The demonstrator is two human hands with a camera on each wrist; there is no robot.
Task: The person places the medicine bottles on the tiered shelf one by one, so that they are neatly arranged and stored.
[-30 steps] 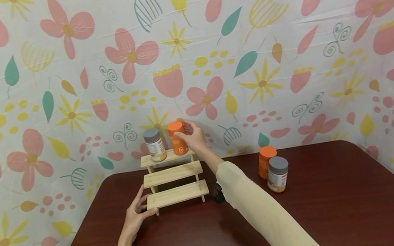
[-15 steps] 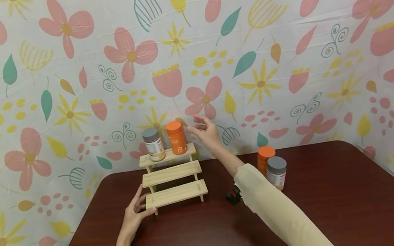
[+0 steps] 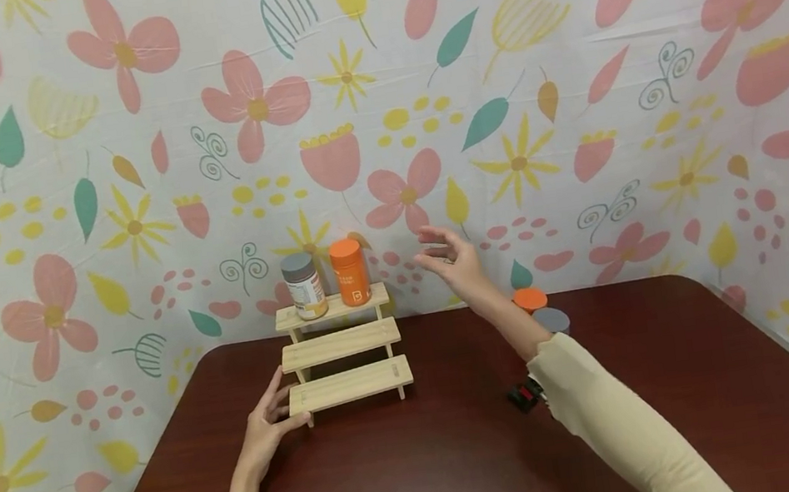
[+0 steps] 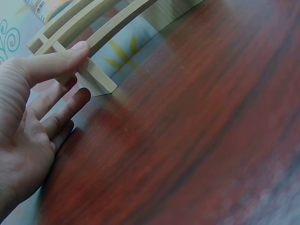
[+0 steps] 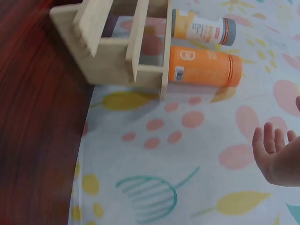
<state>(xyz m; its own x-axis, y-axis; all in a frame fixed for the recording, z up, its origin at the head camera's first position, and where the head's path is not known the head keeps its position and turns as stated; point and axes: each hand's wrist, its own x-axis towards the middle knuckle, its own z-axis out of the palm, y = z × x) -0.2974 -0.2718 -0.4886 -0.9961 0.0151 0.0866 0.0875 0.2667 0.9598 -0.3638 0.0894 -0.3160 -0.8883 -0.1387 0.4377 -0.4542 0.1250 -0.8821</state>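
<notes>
A three-step light wooden stand (image 3: 349,384) is on the dark red table. My left hand (image 3: 261,439) holds the left end of its lowest step; in the left wrist view the thumb (image 4: 75,54) lies on the step's front and a finger sits behind. On the top step stand a white jar with a grey lid (image 3: 306,294) and, to its right, an orange bottle (image 3: 352,279). My right hand (image 3: 462,270) is in the air right of the stand, touching nothing, fingers loosely bent. The right wrist view shows the orange bottle (image 5: 201,68) apart from that hand.
At the table's right, an orange-lidded bottle (image 3: 530,299) and a grey-lidded jar (image 3: 552,319) are mostly hidden behind my right forearm. A flower-printed cloth (image 3: 376,114) hangs behind the table (image 3: 396,473). The stand's two lower steps are bare.
My right hand has let go of the orange bottle, left standing on the top step, and moved away to the right. The left hand stays on the stand.
</notes>
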